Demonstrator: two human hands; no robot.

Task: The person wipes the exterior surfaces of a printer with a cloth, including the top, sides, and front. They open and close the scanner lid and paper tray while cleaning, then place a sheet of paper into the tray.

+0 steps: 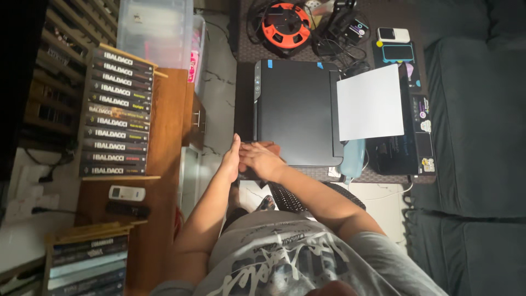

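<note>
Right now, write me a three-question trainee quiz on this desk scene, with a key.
1. True or false: the white sheet of paper lies on the near end of the black printer, beside the hands.
2. Which hand lies flat on the printer's near edge: A left hand, B right hand?
3. Fill in: the orange cable reel sits on the ___ side of the printer.

Key: 1 false, it lies toward the printer's far end; 2 B; 3 far.
</note>
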